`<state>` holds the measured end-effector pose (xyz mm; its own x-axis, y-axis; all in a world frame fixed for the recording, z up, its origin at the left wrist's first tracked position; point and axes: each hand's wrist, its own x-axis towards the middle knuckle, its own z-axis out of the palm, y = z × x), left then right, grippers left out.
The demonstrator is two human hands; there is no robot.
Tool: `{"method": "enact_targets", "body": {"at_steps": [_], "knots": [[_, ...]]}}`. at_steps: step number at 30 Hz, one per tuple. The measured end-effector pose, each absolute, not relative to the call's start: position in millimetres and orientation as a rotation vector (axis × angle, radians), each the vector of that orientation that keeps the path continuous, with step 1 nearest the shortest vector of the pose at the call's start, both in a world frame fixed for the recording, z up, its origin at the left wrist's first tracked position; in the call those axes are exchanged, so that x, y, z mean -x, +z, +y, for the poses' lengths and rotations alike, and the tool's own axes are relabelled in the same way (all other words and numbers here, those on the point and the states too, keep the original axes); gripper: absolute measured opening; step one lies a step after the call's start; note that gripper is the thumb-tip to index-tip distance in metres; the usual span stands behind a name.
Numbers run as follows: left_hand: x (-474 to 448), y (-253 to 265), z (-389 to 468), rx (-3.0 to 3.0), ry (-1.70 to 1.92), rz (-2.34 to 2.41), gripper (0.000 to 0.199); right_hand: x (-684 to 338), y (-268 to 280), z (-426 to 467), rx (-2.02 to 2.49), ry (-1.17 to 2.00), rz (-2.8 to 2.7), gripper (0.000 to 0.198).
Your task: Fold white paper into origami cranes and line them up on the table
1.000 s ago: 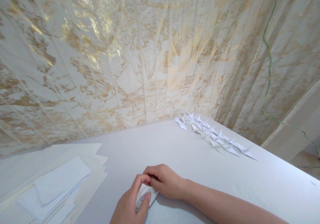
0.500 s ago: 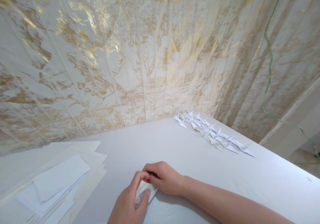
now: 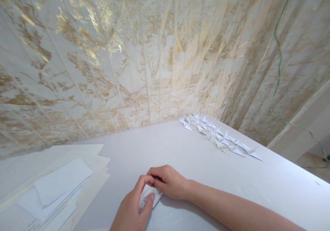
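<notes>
A small piece of folded white paper (image 3: 147, 192) is between my two hands, low in the middle of the head view, just above the white table (image 3: 144, 145). My left hand (image 3: 135, 201) curls round its left side, thumb on the near face and index finger over the top. My right hand (image 3: 168, 183) pinches its upper right edge, with fingers bent over it. Part of the paper is hidden behind the fingers, so its full shape cannot be made out.
Folded white paper cranes (image 3: 216, 135) stand in rows at the table's back right. On the left lie stacked sheets of white paper (image 3: 64, 179), some printed. A gold-patterned curtain (image 3: 134, 69) hangs behind the table. A green cord (image 3: 279, 59) runs down at the right.
Both hands keep the same hold on the folded paper. Only a very slight shift of the whole view shows.
</notes>
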<state>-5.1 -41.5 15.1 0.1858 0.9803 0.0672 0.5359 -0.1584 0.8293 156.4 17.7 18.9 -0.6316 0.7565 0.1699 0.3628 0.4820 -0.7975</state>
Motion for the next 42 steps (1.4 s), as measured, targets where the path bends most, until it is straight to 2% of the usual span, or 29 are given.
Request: {"method": "enact_targets", "body": {"at_steps": [19,29,37,42], "knots": [[8.2,18.2,-40.4,-1.745,0.889,1.388,0.021,-156.4,17.8,18.6,0.925,1.033,-2.197,0.016],[15.1,16.1,-35.2,-1.652,0.949,1.457,0.037,-157.3,16.8,17.7,0.899,1.050,-2.148,0.019],[23.0,16.5,-30.0,-1.675,0.946,1.477,0.034,-157.7,14.4,17.8,0.820,1.129,-2.076,0.030],[19.5,16.6,-29.8,-1.646,0.907,1.498,0.037,-157.6,13.2,18.6,0.837,1.062,-2.066,0.028]]}}
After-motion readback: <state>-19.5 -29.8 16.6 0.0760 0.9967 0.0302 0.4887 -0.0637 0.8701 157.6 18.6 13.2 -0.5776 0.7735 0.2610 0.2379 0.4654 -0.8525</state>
